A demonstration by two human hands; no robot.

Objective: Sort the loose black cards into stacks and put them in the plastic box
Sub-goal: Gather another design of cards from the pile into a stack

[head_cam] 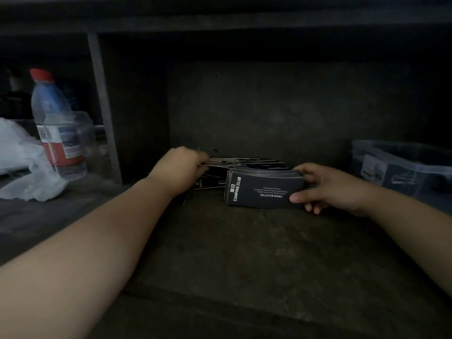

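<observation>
Dark shelf (pixel 244 253), poor light. Both bare forearms reach in from the near side.

Left hand (pixel 181 167): back of the hand up, fingers curled together at the left edge of the loose cards (pixel 247 162). It seems to pinch the edge of one or more cards there; the fingertips are hidden behind the knuckles, so the count cannot be told.

Loose cards: a flat, untidy spread of black cards lying on the shelf at the far middle, close to the back wall, with pale edges showing. A few more lie below the left hand.

Right hand (pixel 325 188): grips the right end of the stack of cards (pixel 264 193), thumb on the near side, fingers wrapped round the far side and underneath. The stack sits just near and right of the loose cards, its left end free. The top card is black with white print reading "CAMPING CLUB" and "DRINK&COFFEE".

Plastic box (pixel 401 165): translucent, lid off, standing at the far right, apart from the stack and beyond the right hand. Contents are too dim to judge.

Left of an upright divider (pixel 104 106): a bottle (pixel 52 113) with a red cap stands upright, and a crumpled white plastic bag (pixel 22 162) lies beside it.
</observation>
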